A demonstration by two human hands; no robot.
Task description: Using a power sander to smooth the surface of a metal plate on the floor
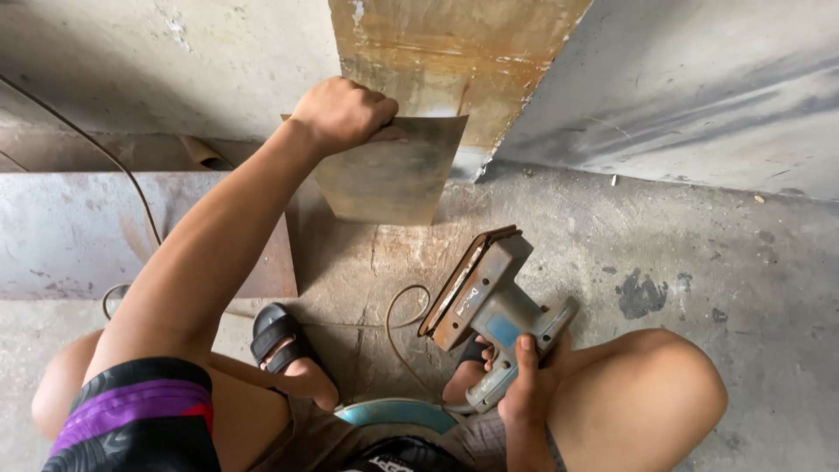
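On concrete floor (699, 262), w/ person seated low: left hand (343, 112) has fingers clamped on top edge of rusty sheet-metal piece (393, 175), held upright near wall. Right hand (527, 385), fingers wrapped round handle, holds grey electric sander (489, 297) between knees, pad tilted twd sheet, apart from it.

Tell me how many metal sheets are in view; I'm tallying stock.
3: a small sheet upright in the left hand, a rusty sheet behind it, and a grey sheet at left. Others may be hidden.

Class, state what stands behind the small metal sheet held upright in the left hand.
Behind the metal sheet rises a rusty wall panel; its lower part is covered by the sheet.
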